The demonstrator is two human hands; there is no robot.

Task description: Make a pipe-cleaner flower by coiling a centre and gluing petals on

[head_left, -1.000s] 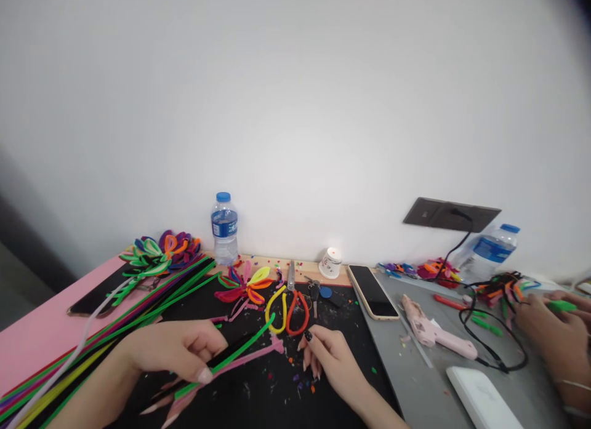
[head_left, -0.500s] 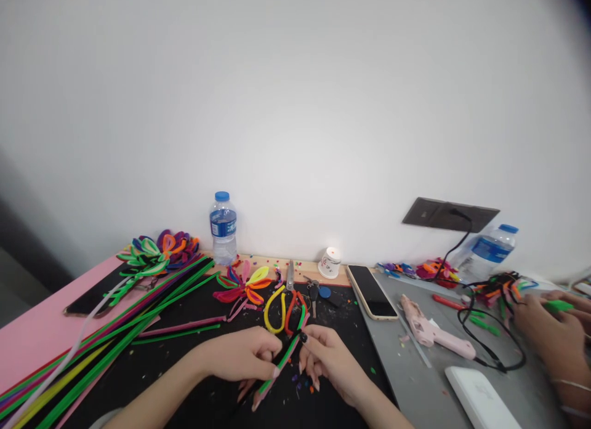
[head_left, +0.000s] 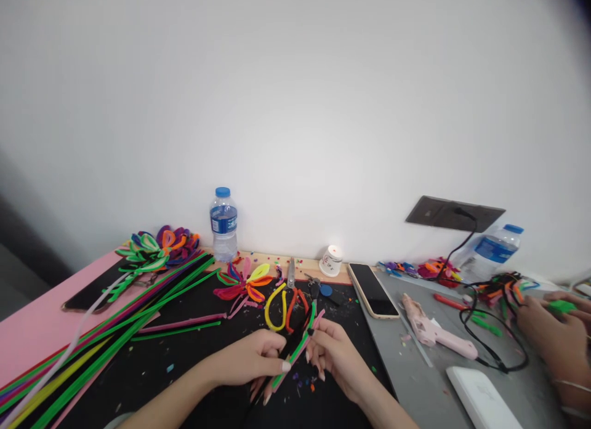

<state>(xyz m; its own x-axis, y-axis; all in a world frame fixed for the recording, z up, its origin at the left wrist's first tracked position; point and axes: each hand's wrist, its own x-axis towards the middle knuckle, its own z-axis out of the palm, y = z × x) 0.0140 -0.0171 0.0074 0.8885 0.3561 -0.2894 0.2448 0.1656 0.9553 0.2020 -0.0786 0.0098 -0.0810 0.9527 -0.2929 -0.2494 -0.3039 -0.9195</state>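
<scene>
Between my hands is a short bundle of green and pink pipe cleaners (head_left: 298,353), slanting up to the right. My left hand (head_left: 252,359) pinches its lower end between thumb and fingers. Higher up, my right hand (head_left: 336,349) grips the same bundle, and its upper tips spread apart above the fingers. A dark strand seems to run beside the bundle near my left fingers; what it is I cannot make out. Just beyond lie scissors (head_left: 276,309) with a yellow and a red handle, and a multicoloured pipe cleaner flower (head_left: 244,281) to their left.
Long pipe cleaners (head_left: 115,324) and a dark phone (head_left: 92,287) lie left. A water bottle (head_left: 224,224), paper cup (head_left: 331,261) and keys (head_left: 314,290) stand or lie behind. To the right are a phone (head_left: 373,292), a pink glue gun (head_left: 436,330) and another person's hands (head_left: 551,330).
The bundle has shifted slightly in my hands, and its upper ends now show more separated above my right hand. My right hand sits a little farther right. The view has moved slightly.
</scene>
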